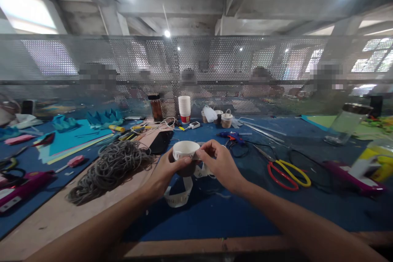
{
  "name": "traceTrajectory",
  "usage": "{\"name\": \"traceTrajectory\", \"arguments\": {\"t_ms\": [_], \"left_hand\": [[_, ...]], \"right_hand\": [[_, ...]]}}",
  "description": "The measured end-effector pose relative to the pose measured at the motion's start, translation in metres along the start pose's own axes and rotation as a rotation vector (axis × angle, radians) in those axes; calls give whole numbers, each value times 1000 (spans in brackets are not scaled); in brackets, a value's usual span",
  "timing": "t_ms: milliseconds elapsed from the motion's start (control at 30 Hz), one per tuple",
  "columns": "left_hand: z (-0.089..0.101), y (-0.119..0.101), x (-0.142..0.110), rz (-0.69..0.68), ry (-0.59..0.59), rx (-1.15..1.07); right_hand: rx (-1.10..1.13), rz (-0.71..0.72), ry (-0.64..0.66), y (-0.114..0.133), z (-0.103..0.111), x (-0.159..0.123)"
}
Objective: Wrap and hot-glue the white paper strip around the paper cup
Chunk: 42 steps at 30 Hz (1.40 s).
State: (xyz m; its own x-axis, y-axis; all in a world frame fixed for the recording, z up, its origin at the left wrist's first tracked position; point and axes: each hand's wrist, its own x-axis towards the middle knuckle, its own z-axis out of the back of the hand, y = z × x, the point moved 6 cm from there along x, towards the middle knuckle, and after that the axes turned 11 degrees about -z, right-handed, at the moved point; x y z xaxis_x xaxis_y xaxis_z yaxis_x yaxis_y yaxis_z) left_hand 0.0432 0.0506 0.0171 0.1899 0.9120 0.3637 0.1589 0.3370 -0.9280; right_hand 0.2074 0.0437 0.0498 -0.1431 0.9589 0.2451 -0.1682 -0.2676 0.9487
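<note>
Over the blue table, my left hand (166, 172) is closed around a small white paper cup (186, 147), its thumb on the near side. Lettering runs around the cup's pale upper band, and the part below looks darker. My right hand (224, 166) is closed in a pinch at the cup's right edge, on a white printed strip that shows in part beneath the fingers. A looped length of this printed strip (178, 200) rests on the table below the cup. My fingers hide just where strip and cup meet.
Left of my hands lies a tangled heap of grey cord (113, 170). Scissors (287, 174) with red and yellow handles and a blue glue gun (231, 136) lie to the right. Behind stand stacked paper cups (184, 108), a brown jar (155, 108) and a perforated screen (215, 57).
</note>
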Motion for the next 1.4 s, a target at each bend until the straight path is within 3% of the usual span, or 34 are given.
{"name": "traceTrajectory", "arguments": {"t_ms": [167, 367, 467, 633, 933, 1133, 1267, 1400], "left_hand": [[-1, 1, -1, 16, -8, -29], [1, 3, 0, 16, -59, -10], [1, 2, 0, 1, -77, 7], [1, 0, -1, -22, -84, 33], [-1, -6, -2, -14, -59, 140], [-6, -20, -4, -18, -15, 290], [-9, -24, -4, 32, -19, 357], [-6, -23, -3, 26, -44, 348]], "right_hand": [[-67, 68, -59, 3, 2, -1], [-452, 440, -317, 23, 10, -13], [-615, 569, -337, 30, 7, -20], [-681, 680, -282, 36, 2, -28], [-758, 676, -203, 36, -1, -26], [-843, 576, -15, 45, -4, -23], [-680, 457, 23, 43, 2, -17], [-460, 431, -97, 43, 13, -16]]}}
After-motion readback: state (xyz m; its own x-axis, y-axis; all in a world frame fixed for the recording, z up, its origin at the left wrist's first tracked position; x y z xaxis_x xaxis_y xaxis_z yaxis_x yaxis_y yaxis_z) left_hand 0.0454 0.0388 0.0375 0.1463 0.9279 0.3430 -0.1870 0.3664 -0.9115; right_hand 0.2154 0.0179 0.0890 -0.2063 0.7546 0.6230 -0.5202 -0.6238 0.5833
